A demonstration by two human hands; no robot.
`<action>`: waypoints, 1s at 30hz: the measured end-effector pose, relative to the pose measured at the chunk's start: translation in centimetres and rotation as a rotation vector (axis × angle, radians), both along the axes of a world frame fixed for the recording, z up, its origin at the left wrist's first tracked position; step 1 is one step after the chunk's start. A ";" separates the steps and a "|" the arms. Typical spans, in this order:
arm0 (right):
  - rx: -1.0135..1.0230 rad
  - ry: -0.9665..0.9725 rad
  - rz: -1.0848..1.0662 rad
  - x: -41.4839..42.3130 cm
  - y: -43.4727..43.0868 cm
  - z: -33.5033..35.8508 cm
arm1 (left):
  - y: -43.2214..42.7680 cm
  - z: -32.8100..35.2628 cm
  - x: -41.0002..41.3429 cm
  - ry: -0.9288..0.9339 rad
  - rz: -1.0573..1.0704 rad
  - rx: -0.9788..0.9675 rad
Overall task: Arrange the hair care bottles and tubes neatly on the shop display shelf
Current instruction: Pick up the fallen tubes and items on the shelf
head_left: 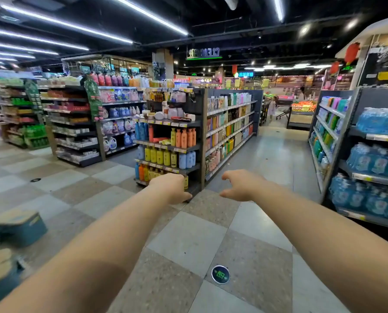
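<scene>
A checkered floor (188, 240) is stretching open between the person and the display shelf (202, 141), which is standing straight ahead at the near end of a long aisle rack (230, 124). A wide passage is running along the right side of that rack, and a rack of blue packs (378, 164) is closing it in at the right edge. At the lower left a blurred teal box (19, 227) is sitting on the floor, well apart from the arms. A round green floor sticker (220, 274) is lying between the two forearms

On the display shelf, orange bottles (185, 137) are standing upright in a row on the second tier. Blue bottles (141, 131) are standing at its left end, and a few tubes (160, 140) are lying flat between them. Yellow bottles (160, 155) are lining the tier below

The left hand (170, 188) is hanging released, its fingers loosely curled downward and gripping nothing. In the view it is overlapping the shelf's bottom corner, though the shelf is standing further off. The right hand (238, 186) is likewise relaxed, fingers loosely bent and pointing left with the thumb beneath, holding nothing

Both bare arms are reaching forward almost straight, converging toward the display shelf, with the backs of the hands turned up
</scene>
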State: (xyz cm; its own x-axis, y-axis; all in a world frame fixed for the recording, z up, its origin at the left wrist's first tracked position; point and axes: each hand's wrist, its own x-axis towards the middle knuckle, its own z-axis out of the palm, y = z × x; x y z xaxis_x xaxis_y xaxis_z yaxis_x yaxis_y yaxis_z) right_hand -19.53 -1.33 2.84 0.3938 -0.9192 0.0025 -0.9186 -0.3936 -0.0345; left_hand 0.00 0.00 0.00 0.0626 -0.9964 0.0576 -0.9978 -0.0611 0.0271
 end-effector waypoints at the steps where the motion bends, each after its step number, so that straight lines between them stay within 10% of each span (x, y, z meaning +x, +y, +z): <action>1: 0.020 -0.001 -0.004 0.4 -0.7 -0.3 | -0.6 -0.3 0.2 0.006 0.009 0.014; 30: 0.143 -0.053 0.018 16.9 -42.0 -7.0 | -39.8 -6.8 15.6 0.084 0.062 0.104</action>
